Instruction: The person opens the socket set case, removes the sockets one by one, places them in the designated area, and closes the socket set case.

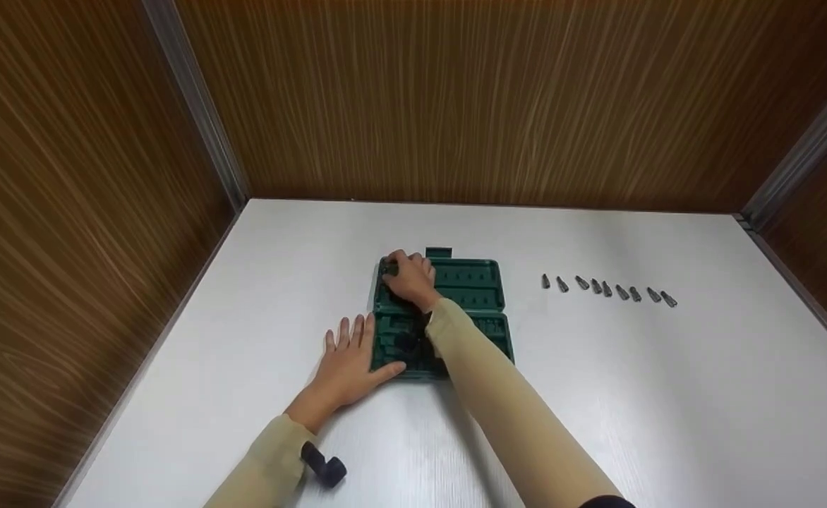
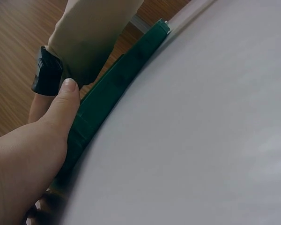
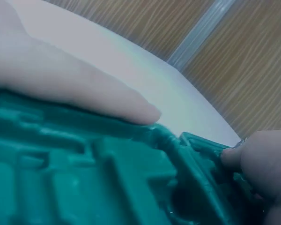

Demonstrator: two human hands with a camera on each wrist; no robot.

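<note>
An open dark green tool case lies in the middle of the white table. My left hand lies flat on the table at the case's near left corner. Its fingers are straight and its thumb presses the case's edge. My right hand reaches over the case to its far left corner with the fingers curled. In the right wrist view one finger lies along the moulded rim. The fingertip and thumb there pinch a small metal bit, mostly hidden.
Several loose metal bits lie in a row on the table to the right of the case. Wood-grain walls close the table in at the back and on both sides. The case's latch tab sticks out at its far edge.
</note>
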